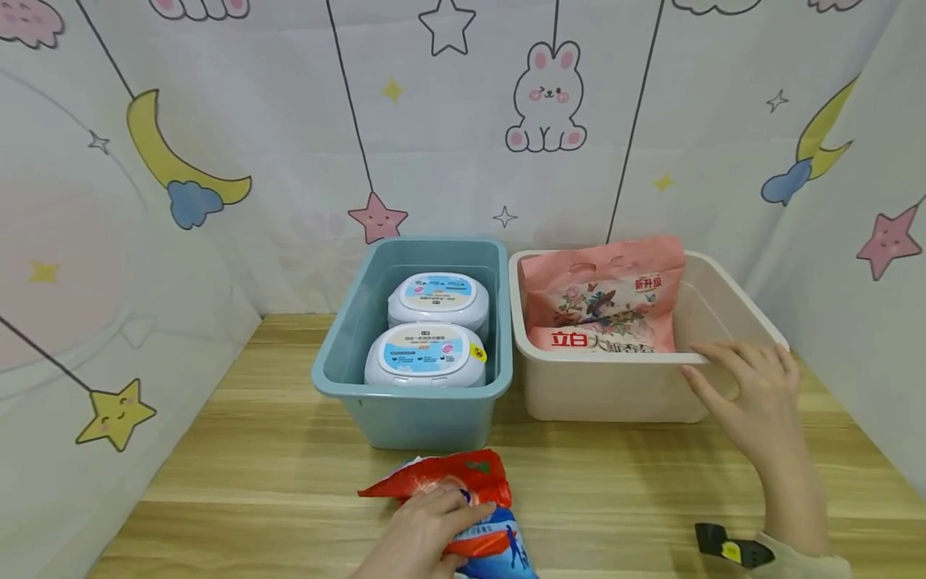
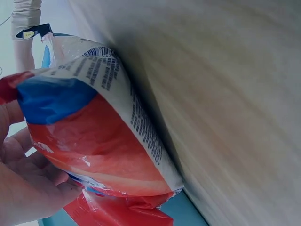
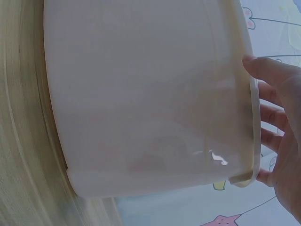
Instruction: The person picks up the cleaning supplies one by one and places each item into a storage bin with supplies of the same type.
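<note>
My left hand (image 1: 427,527) grips a red and blue plastic bag (image 1: 499,543) lying on the table at the front. Seen from the left wrist, the bag (image 2: 99,136) looks full, with printed text along its pale side, and the left fingers (image 2: 28,155) lie against it. On the right, my right hand (image 1: 760,394) holds the front rim of a cream bin (image 1: 615,394). The right wrist view shows the thumb on the outer side of that bin (image 3: 150,103) and the other fingers over its rim. A pink printed bag (image 1: 604,297) leans inside the bin.
Left of the cream bin stands a blue bin (image 1: 427,418) holding two white lidded boxes (image 1: 427,354) with blue labels. Both bins stand on a wood-grain table (image 1: 275,466) against a cartoon-printed curtain (image 1: 448,121). A black strap (image 1: 731,551) is on the right wrist.
</note>
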{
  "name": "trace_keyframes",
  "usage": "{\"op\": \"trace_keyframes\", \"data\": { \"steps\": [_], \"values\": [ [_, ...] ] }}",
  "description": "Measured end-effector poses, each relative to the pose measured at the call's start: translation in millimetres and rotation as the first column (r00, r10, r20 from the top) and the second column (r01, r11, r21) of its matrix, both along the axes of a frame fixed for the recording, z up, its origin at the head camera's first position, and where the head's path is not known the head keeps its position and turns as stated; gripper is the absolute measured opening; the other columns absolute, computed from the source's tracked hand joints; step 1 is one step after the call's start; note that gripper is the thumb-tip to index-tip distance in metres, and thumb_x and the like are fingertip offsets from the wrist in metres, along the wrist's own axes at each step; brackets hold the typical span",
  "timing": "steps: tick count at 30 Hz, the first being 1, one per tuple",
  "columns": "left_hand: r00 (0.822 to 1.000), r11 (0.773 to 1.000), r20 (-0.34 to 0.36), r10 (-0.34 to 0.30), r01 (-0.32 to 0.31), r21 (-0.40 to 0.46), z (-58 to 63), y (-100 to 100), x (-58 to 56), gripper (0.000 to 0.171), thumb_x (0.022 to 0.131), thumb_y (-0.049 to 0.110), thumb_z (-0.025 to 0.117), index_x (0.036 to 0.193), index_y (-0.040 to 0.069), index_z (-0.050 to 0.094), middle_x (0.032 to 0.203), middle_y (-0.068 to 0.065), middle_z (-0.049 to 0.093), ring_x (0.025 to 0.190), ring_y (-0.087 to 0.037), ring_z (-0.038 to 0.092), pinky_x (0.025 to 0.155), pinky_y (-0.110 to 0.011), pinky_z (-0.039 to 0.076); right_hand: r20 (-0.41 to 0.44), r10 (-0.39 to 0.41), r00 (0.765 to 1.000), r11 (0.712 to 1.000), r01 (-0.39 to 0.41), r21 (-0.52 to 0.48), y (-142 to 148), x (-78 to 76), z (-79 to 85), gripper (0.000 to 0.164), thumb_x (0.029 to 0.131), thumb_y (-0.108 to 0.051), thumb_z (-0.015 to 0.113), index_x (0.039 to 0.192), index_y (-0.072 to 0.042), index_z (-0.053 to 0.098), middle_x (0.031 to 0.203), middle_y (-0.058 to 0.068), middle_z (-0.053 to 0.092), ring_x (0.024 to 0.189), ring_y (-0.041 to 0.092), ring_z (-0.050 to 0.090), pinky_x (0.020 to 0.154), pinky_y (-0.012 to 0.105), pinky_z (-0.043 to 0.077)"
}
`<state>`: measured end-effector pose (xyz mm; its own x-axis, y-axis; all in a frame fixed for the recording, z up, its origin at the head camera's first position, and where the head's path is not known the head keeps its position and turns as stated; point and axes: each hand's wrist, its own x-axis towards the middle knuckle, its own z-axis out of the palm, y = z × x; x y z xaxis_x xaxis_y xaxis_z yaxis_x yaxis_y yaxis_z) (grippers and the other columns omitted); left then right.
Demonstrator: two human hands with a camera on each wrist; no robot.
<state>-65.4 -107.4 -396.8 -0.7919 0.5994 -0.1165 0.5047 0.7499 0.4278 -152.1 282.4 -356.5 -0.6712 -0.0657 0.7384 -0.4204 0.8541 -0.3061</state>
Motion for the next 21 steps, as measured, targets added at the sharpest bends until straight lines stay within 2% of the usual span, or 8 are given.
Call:
{"op": "trace_keyframes", "data": {
  "steps": [4,10,21],
  "values": [
    [1.0,1.0,-0.025,-0.007,0.008,0.025,1.6,-0.9,1.8,0.05,0.082,0.031,0.074,0.13,0.033,0.059,0.121,0.008,0.063,0.11,-0.013,0.055,0.099,-0.045,0.049,-0.001,0.003,1.0,1.0,-0.003,0.004,-0.2,0.2,0.4,0.03,0.08,-0.019,0.075,0.105,-0.005,0.07,0.1,0.017,0.066,0.103,0.041,0.051,0.112,0.065,0.013],
    [1.0,1.0,-0.011,0.001,0.0,0.023,3.0,0.0,0.8,0.05,0.082,0.033,0.073,0.13,0.034,0.058,0.119,0.009,0.062,0.108,-0.011,0.054,0.098,-0.044,0.05,0.012,-0.002,1.0,1.0,0.002,0.001,0.2,-0.4,1.5,0.029,0.083,-0.023,0.073,0.106,-0.006,0.07,0.1,0.017,0.065,0.103,0.04,0.051,0.112,0.064,0.012],
    [0.998,0.998,-0.013,-0.054,0.054,0.011,8.7,5.1,1.1,0.053,0.082,0.03,0.074,0.131,0.034,0.057,0.122,0.01,0.062,0.11,-0.012,0.054,0.1,-0.044,0.049,0.021,-0.015,1.0,1.0,0.015,0.0,1.0,0.0,0.9,0.028,0.082,-0.022,0.073,0.105,-0.006,0.07,0.101,0.017,0.065,0.104,0.04,0.051,0.112,0.064,0.013]
  ]
}}
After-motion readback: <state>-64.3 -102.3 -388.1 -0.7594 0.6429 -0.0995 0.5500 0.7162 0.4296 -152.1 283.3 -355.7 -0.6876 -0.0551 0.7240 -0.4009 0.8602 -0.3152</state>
